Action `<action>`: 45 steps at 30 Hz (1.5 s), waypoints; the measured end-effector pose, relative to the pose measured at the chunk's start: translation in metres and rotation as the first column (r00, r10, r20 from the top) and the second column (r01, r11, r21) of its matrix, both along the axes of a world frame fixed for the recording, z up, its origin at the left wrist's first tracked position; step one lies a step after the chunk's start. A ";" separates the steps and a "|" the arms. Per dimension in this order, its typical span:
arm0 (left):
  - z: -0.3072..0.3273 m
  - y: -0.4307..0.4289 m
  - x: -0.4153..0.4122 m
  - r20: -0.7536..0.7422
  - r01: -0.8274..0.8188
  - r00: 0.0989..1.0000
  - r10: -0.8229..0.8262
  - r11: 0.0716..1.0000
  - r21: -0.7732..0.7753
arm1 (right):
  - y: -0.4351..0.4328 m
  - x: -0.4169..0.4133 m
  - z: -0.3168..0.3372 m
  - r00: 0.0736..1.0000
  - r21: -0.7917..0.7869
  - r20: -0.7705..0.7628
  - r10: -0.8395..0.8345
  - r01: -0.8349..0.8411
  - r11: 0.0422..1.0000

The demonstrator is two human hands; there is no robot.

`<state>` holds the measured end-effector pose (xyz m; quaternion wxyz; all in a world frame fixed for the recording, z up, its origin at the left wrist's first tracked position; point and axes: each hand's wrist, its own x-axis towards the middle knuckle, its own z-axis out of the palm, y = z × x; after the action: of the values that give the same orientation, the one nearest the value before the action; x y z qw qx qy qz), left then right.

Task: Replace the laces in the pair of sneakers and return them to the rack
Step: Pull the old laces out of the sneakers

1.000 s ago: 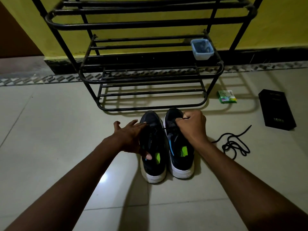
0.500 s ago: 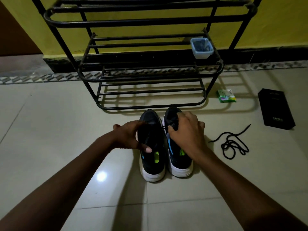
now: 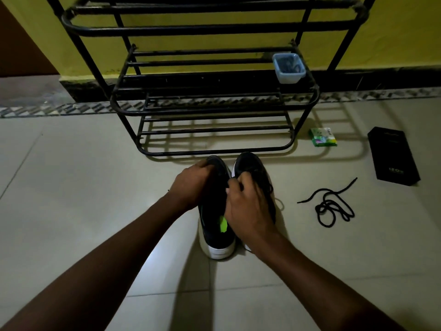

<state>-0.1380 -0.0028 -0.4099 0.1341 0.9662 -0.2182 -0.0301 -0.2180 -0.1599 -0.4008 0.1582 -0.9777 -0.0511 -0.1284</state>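
Glossy floor tiles (image 3: 71,211), matt black metal rack (image 3: 214,111), translucent plastic tub (image 3: 288,68), woven lace (image 3: 331,206).

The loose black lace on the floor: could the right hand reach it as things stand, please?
Probably yes: the lace lies on bare floor to the right of the right sneaker, with nothing between, though the right hand has its fingers curled at that sneaker.

The flat black cardboard box (image 3: 393,156) at far right reads "120" at its near end. The small green packet's (image 3: 322,137) print is illegible.
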 end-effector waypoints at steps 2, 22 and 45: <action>-0.006 0.002 0.004 -0.013 -0.038 0.999 0.038 0.999 -0.016 | 0.012 -0.007 -0.006 0.998 0.050 -0.061 0.034 -0.031 0.998; -0.002 -0.005 0.007 -0.020 -0.300 0.954 0.301 0.940 -0.163 | 0.036 -0.013 -0.019 0.933 0.011 -0.357 -0.039 0.046 0.999; 0.008 0.020 0.001 -0.178 -0.405 0.913 0.368 0.872 -0.276 | 0.037 -0.010 -0.031 0.970 -0.117 -0.219 -0.102 0.077 0.990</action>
<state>-0.1368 0.0168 -0.4024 0.2985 0.9540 -0.0138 -0.0262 -0.2279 -0.1227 -0.4319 0.1039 -0.9943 0.0044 -0.0212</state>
